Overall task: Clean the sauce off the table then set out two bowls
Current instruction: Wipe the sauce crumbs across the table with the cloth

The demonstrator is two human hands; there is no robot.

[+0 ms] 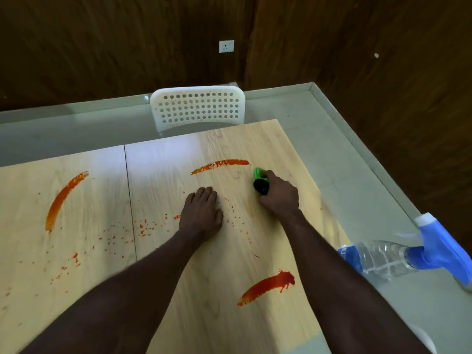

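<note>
Red sauce marks the pale wooden table (229, 315): a long streak at the left (63, 198), a streak at the far middle (221, 164), a thick smear near the front right (268, 286), and several small specks (143, 229) between them. My right hand (279, 196) grips a green and black scrubber (260, 181), pressed to the table just below the right end of the far streak. Beside it, my left hand (201, 213) rests flat on the wood, fingers together, holding nothing. No bowls are in view.
A clear spray bottle with a blue trigger head (408, 254) stands at the table's right edge. A white perforated chair (198, 108) is pushed in at the far side. Grey floor and dark wooden walls surround the table.
</note>
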